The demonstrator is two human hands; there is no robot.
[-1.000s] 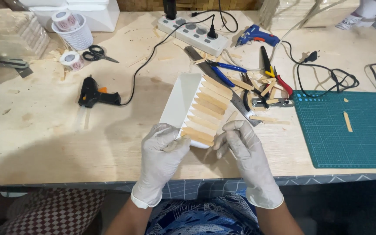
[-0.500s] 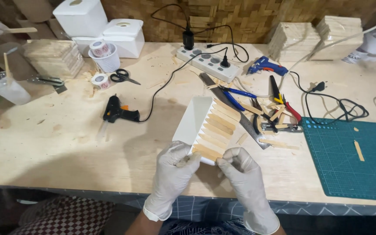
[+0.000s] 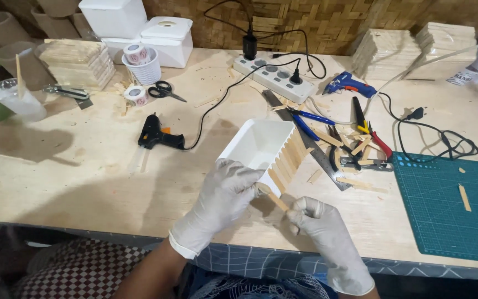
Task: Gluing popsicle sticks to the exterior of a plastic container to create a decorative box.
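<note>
My left hand (image 3: 225, 194), in a white glove, grips the near end of a white rectangular box (image 3: 261, 145) and holds it just above the table. Thin wooden sticks (image 3: 291, 158) line the box's right side. My right hand (image 3: 319, 224), also gloved, pinches one loose wooden stick (image 3: 276, 200) at the box's near corner. The box's open top faces me.
A black glue gun (image 3: 159, 135) lies left of the box; a power strip (image 3: 275, 76), a blue glue gun (image 3: 351, 84), pliers and cutters (image 3: 363, 135) and a metal ruler (image 3: 319, 155) lie behind and right. A green cutting mat (image 3: 449, 205) is at right; stick stacks (image 3: 78, 62), scissors (image 3: 166, 89) at left.
The box has turned so its open top now shows. My right hand has come off the box's side and now pinches one stick at its corner. The camera view rose.
</note>
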